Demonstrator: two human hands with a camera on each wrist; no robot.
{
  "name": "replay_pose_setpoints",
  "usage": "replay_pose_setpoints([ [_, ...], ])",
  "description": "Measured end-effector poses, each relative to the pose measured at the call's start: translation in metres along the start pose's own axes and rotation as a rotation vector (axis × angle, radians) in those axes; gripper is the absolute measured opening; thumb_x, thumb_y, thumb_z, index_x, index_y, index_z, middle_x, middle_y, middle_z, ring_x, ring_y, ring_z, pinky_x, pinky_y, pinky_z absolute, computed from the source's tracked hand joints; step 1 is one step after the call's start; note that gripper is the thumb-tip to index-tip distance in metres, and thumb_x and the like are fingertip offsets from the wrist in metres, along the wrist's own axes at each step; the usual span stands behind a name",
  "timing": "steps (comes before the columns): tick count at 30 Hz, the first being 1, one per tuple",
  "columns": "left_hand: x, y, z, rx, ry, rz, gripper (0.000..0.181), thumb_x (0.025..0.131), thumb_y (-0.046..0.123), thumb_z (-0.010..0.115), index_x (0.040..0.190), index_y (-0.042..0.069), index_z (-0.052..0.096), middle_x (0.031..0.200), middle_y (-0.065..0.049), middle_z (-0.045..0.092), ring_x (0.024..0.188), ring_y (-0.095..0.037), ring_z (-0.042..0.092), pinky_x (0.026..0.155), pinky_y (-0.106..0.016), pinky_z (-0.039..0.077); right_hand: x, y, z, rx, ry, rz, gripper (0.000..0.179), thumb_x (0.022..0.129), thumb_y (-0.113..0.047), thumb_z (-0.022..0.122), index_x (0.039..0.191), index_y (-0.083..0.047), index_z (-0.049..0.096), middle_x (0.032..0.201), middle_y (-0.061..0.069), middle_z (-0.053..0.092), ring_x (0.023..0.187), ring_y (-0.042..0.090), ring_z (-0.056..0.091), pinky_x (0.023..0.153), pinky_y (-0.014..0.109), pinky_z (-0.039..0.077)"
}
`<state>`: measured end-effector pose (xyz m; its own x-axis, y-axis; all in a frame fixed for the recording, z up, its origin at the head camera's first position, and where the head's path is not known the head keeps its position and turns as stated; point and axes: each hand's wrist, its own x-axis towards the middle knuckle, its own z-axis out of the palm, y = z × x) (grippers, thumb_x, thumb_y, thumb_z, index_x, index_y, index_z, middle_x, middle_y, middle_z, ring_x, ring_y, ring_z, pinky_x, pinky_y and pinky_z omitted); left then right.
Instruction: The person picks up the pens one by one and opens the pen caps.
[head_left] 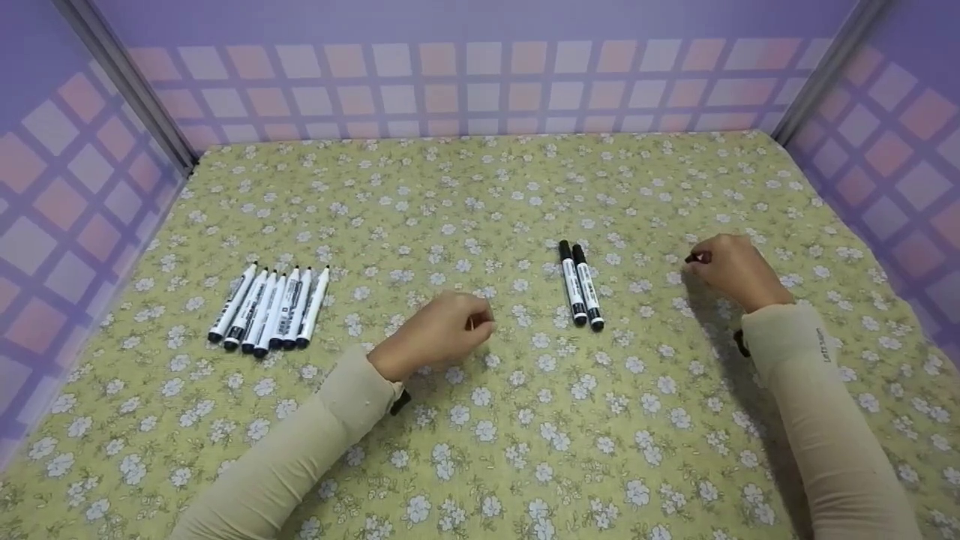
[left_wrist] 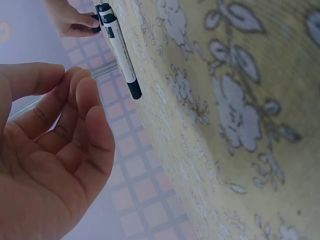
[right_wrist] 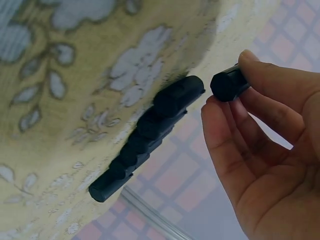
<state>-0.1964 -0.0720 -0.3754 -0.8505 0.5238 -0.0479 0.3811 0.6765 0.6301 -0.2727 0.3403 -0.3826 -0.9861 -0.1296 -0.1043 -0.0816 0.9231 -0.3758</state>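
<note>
My right hand pinches a black marker cap between thumb and fingers, above the cloth. Beside it in the right wrist view lies a row of several black marker caps, hidden behind this hand in the head view. Near the table's middle is my left hand, palm facing inward, fingers loosely bent with the thumb near the fingertips and nothing held. Between the hands lie two capped white markers, side by side. To the left, several uncapped white markers lie in a close group, dark tips pointing away.
A yellow-green cloth with white flowers covers the table. Purple panels with pink and white squares stand along the back and both sides. Grey poles mark the back corners.
</note>
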Motion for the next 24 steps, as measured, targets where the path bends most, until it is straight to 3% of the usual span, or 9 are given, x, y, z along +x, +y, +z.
replay_pose_setpoints([
  [6,-0.0008,-0.0001,-0.0002,-0.008,-0.017,-0.011,0.019,0.096,0.018,0.055,0.091,0.011,0.072,0.084,0.001,0.064,0.067,-0.014,0.054,0.062,-0.03,0.046,0.0015,0.0027,0.0035,-0.024,-0.011,0.015,0.029,0.094,-0.013,0.06,0.116,0.005,0.066,0.115,0.031,0.063,0.1,0.043,0.063,0.08,0.055,0.051],
  [24,0.0022,0.0026,0.001,-0.032,-0.048,-0.002,0.021,0.098,0.021,0.052,0.092,0.011,0.07,0.082,0.002,0.063,0.066,-0.012,0.051,0.061,-0.029,0.045,0.0002,0.0094,0.0045,-0.03,-0.007,0.001,0.024,0.092,-0.007,0.062,0.113,0.004,0.068,0.113,0.03,0.064,0.098,0.041,0.064,0.078,0.053,0.051],
])
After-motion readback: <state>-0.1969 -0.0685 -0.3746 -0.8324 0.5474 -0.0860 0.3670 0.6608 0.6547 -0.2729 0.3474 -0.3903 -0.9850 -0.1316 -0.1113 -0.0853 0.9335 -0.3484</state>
